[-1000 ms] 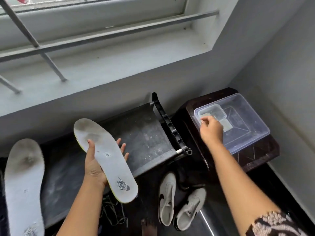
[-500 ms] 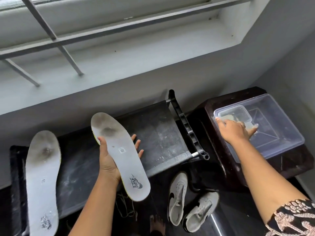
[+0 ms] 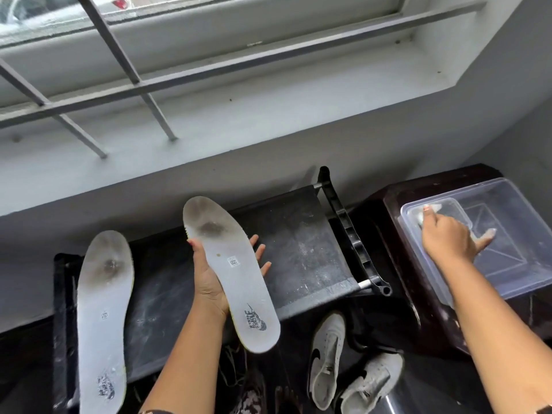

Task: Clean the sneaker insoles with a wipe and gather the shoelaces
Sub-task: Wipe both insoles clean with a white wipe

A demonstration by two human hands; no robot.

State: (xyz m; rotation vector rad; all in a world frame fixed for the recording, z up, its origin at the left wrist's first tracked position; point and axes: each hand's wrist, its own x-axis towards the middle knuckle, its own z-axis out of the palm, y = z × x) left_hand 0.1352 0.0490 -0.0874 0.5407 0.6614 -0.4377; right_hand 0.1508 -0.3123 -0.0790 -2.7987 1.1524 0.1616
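A black rack (image 3: 298,249) stands behind the left fingers, and a clear tub (image 3: 507,264) surrounds the right ones. The resting insole (image 3: 104,309) lies left of the left hand (image 3: 209,282), which clasps the held insole (image 3: 233,273) by its edges. The right hand (image 3: 445,237) curls into a small box (image 3: 448,204); I can't tell if it has a wipe. She looks to be fetching the wipe, and next must lift one free.

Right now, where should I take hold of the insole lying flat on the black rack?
Take the insole at its heel end, the logo end nearest you, coming from the front and pinching it top and bottom. It lies flat, and that end seems to overhang the near edge of the rack, leaving room below.
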